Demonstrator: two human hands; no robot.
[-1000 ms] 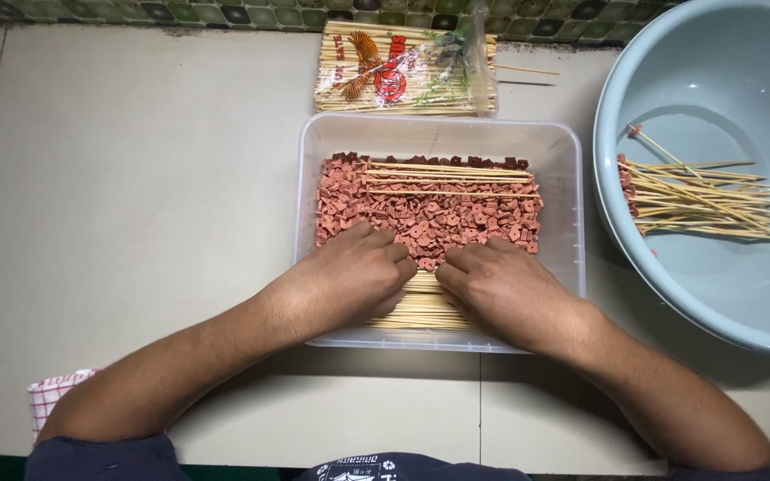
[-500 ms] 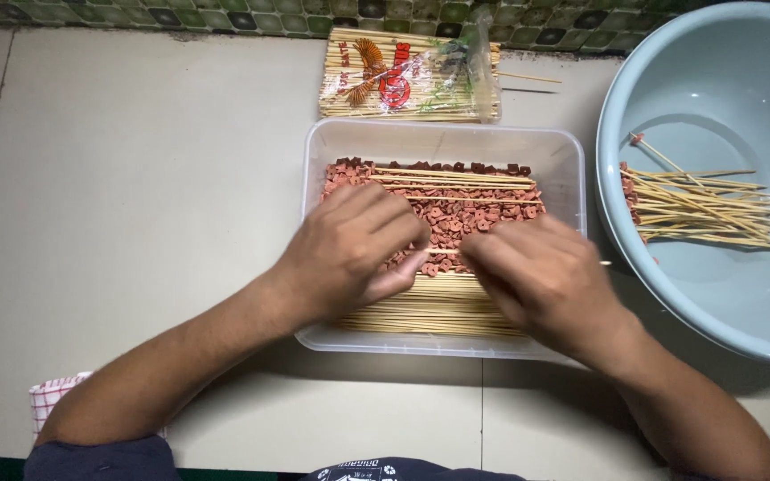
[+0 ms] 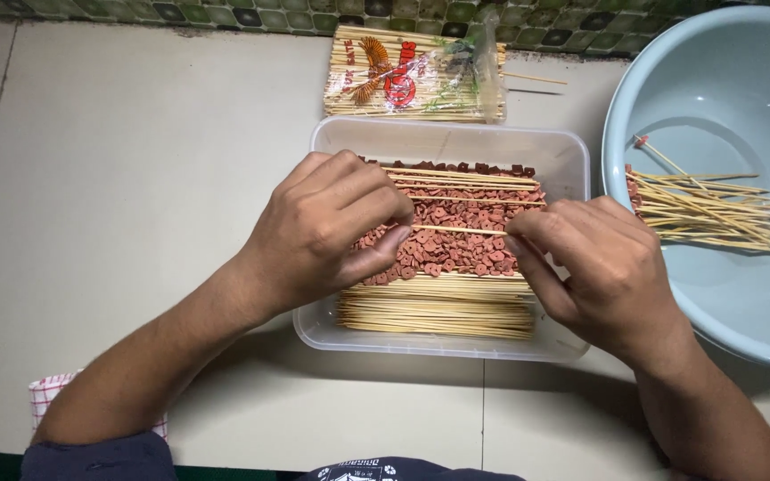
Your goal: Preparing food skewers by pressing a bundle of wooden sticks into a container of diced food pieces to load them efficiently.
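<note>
Both hands have risen from the red pieces [image 3: 456,240] in the tub [image 3: 572,160]. Left hand [image 3: 331,232] and right hand [image 3: 603,272] now pinch one skewer [image 3: 456,230] by its ends, above the tub's middle. Bare skewers [image 3: 438,307] fill the tub's near side.

At your right you see a pale blue basin [image 3: 724,80] with loose bamboo sticks [image 3: 706,209] inside — and a plastic packet of skewers [image 3: 412,76] lies above, near the tiled edge. A checked cloth [image 3: 46,396] shows at lower left.
</note>
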